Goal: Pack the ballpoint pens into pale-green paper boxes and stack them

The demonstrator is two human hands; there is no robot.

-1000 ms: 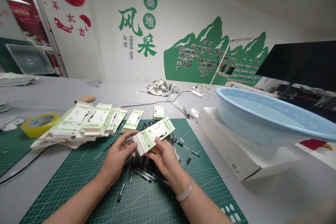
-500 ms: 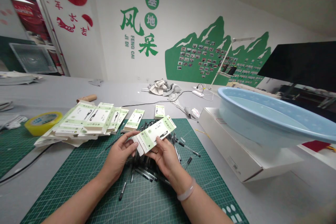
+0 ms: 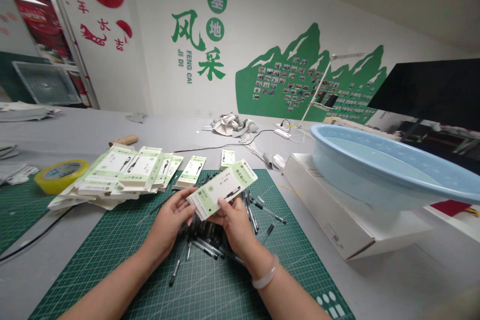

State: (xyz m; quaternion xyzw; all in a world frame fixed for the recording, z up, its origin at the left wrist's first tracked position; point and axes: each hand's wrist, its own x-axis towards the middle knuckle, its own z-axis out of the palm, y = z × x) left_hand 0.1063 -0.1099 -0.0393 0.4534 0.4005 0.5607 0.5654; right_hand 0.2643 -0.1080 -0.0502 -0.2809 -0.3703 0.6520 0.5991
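Note:
A green-and-white pen box (image 3: 221,190) is tilted in the air over the cutting mat, its printed face toward me. At its lower left end, my left hand (image 3: 176,212) grips it between thumb and fingers. My right hand (image 3: 234,220) holds its lower edge, with the thumb on the printed face and fingers behind. Under both hands lies a heap of black-capped clear pens (image 3: 206,247), partly covered by the box and hands. Several similar boxes (image 3: 138,167) are piled to the left, and a small one (image 3: 227,158) lies behind the held box.
The green cutting mat (image 3: 123,270) covers the near table. At left sit a roll of yellow tape (image 3: 62,175) and a cardboard tube (image 3: 123,140). To the right, a blue basin (image 3: 360,175) rests on a white carton (image 3: 337,220). Crumpled grey cloth (image 3: 232,124) and a power strip (image 3: 282,133) lie behind.
The held box has turned slightly and shifted a little up and right at its far end. The flap at its lower left end no longer sticks out. Both hands keep hold.

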